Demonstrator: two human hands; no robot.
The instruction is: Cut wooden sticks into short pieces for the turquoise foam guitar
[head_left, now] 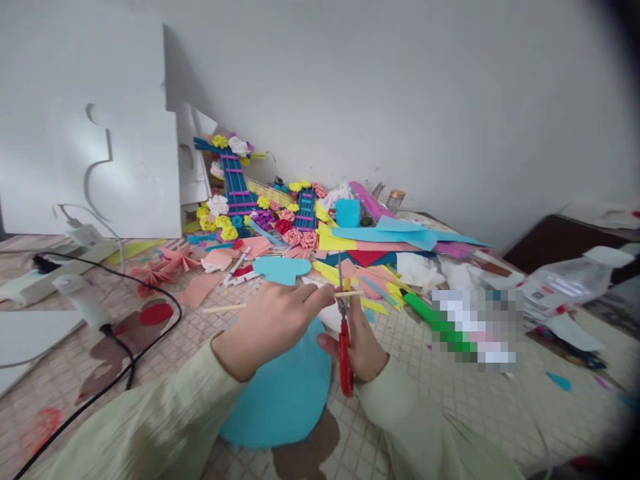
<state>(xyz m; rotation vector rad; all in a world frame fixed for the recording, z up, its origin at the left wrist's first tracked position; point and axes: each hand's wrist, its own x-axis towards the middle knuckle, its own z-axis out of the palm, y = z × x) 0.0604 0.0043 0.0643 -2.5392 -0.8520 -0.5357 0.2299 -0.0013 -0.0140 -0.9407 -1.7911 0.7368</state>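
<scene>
My left hand (275,327) is closed round a thin wooden stick (354,293), pinching it near its right end. A pale length of stick also shows left of that hand and looks like the same piece. My right hand (366,343) holds red-handled scissors (345,363) with the blades pointing away from me. The blades cross the stick just beyond my left fingertips; whether they are closed on it I cannot tell. Under both hands lies a light blue guitar-shaped cutout (285,407), its middle covered by my left hand. A white piece behind the scissors is mostly hidden.
Paper scraps (375,280) and two decorated small guitars (235,177) with crepe flowers crowd the back. On the left are a white glue gun (83,303), its black cord (177,320) and a power strip (50,273). A green tool (420,308) and plastic bottle (565,283) lie right.
</scene>
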